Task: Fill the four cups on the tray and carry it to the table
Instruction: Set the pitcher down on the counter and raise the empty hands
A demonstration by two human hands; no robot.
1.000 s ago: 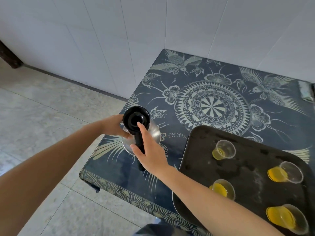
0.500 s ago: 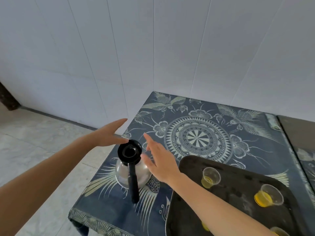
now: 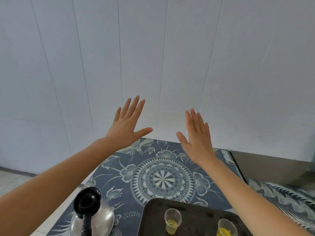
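Observation:
A dark tray [image 3: 153, 218] lies on the patterned blue table [image 3: 162, 179] at the bottom of the view. Two clear plastic cups with yellow liquid show on it: one [image 3: 172, 220] to the left, another [image 3: 226, 228] at the bottom edge. The rest of the tray is cut off. A steel kettle with a black lid and handle [image 3: 91, 217] stands on the table left of the tray. My left hand [image 3: 127, 124] and my right hand [image 3: 196, 138] are raised in front of the wall, palms forward, fingers spread, holding nothing.
A white panelled wall fills the upper view behind the table. A second surface with a grey metal top [image 3: 272, 167] and a patterned cloth [image 3: 286, 198] adjoins on the right. Pale floor tiles [image 3: 10, 181] show at the lower left.
My right hand let go of the kettle, which now stands on the table. Both hands rose away from it and spread open. The camera tilted up, so most of the tray left the view.

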